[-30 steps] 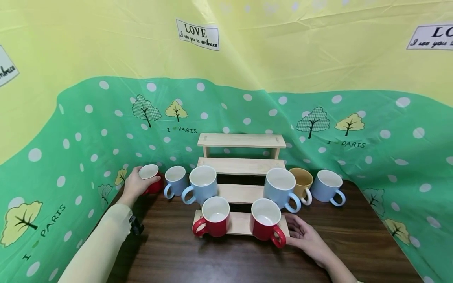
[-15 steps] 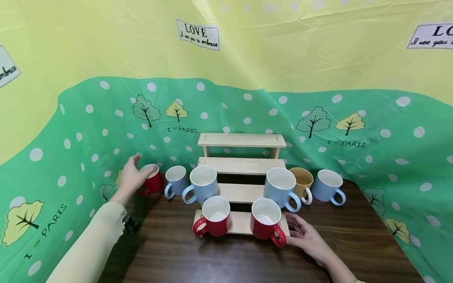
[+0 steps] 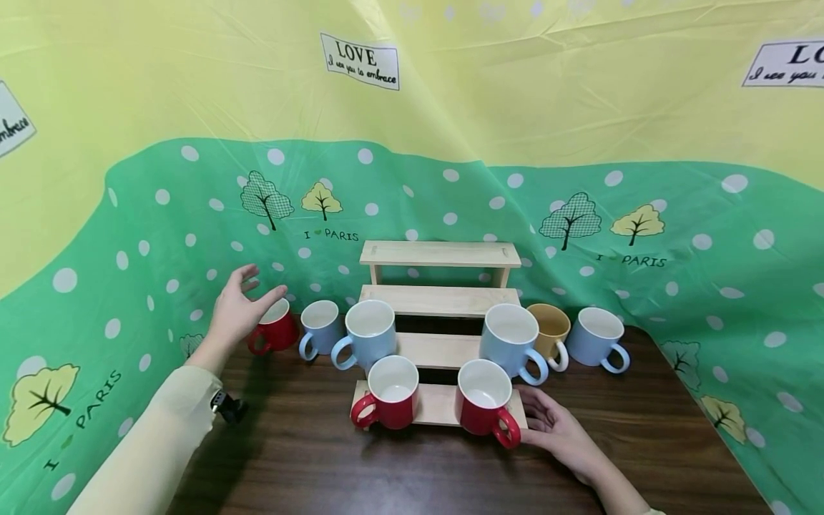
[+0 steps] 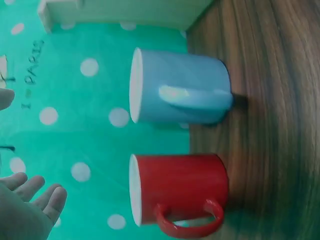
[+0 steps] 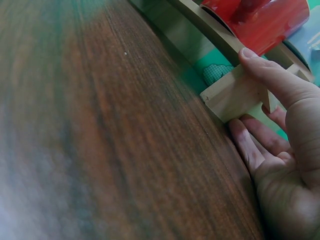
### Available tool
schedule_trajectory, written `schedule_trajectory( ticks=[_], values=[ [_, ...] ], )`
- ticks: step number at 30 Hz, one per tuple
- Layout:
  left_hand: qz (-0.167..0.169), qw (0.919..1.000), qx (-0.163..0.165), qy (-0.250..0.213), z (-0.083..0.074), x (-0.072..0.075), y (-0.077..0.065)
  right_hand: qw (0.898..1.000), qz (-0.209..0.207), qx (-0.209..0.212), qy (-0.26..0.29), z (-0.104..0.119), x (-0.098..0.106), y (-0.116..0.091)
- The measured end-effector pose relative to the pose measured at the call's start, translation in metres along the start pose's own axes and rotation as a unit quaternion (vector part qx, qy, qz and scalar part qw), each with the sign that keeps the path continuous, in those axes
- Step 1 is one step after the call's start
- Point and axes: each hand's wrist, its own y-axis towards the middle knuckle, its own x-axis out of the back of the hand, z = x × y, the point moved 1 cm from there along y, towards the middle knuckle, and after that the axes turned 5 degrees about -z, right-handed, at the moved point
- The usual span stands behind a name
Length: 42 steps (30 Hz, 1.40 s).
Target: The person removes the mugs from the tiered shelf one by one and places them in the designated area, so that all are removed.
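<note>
In the head view my left hand [image 3: 233, 311] hovers just left of and above a red mug [image 3: 280, 335], fingers spread and holding nothing. The left wrist view shows that red mug [image 4: 182, 187] upright on the table beside a blue mug [image 4: 185, 87], apart from the fingertips. My right hand [image 3: 561, 435] grips the right end of the lowest step of a wooden stepped rack [image 3: 438, 406]. In the right wrist view, its thumb lies on the step's edge and its fingers curl by the end support [image 5: 237, 95]. Two red mugs [image 3: 402, 411] stand on that step.
Two light-blue mugs, left [image 3: 380, 347] and right [image 3: 502, 350], stand on the rack's second step. The upper steps [image 3: 439, 254] rise behind. On the table to the right are a yellow mug [image 3: 547, 325] and a blue mug [image 3: 589, 350]. Patterned cloth [image 3: 412, 193] hangs behind.
My left hand has let go of the red mug and drawn back leftward and up, its fingers opening. The mug stays standing at the left. My right hand keeps its place on the rack.
</note>
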Motion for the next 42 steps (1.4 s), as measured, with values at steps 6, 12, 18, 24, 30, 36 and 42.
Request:
schedule_trajectory(
  ticks=[6,12,18,24,30,36,42],
  values=[
    [0.022,0.9989,-0.031,-0.028,-0.024,-0.006,-0.011,1.000,0.000,0.002,0.001,0.000,0.000,0.000],
    [0.044,0.9958,-0.060,-0.053,-0.044,-0.019,-0.024,1.000,0.000,0.000,0.001,0.000,0.001,0.000],
    [0.061,0.9927,-0.088,-0.056,-0.057,-0.035,-0.036,1.000,-0.002,-0.008,0.000,0.001,0.002,0.001],
    [0.092,0.9877,-0.099,-0.078,-0.066,-0.050,-0.047,1.000,0.001,-0.006,0.001,-0.001,0.001,0.001],
    [0.099,0.9868,-0.111,-0.063,-0.076,-0.063,-0.059,1.000,0.001,-0.008,0.001,0.000,0.000,0.000],
    [0.105,0.9851,-0.128,-0.044,-0.083,-0.073,-0.068,1.000,-0.001,-0.010,0.000,0.001,0.000,0.000],
    [0.110,0.9838,-0.137,-0.035,-0.084,-0.081,-0.070,1.000,-0.002,-0.012,0.000,0.002,0.000,0.000]
  ],
)
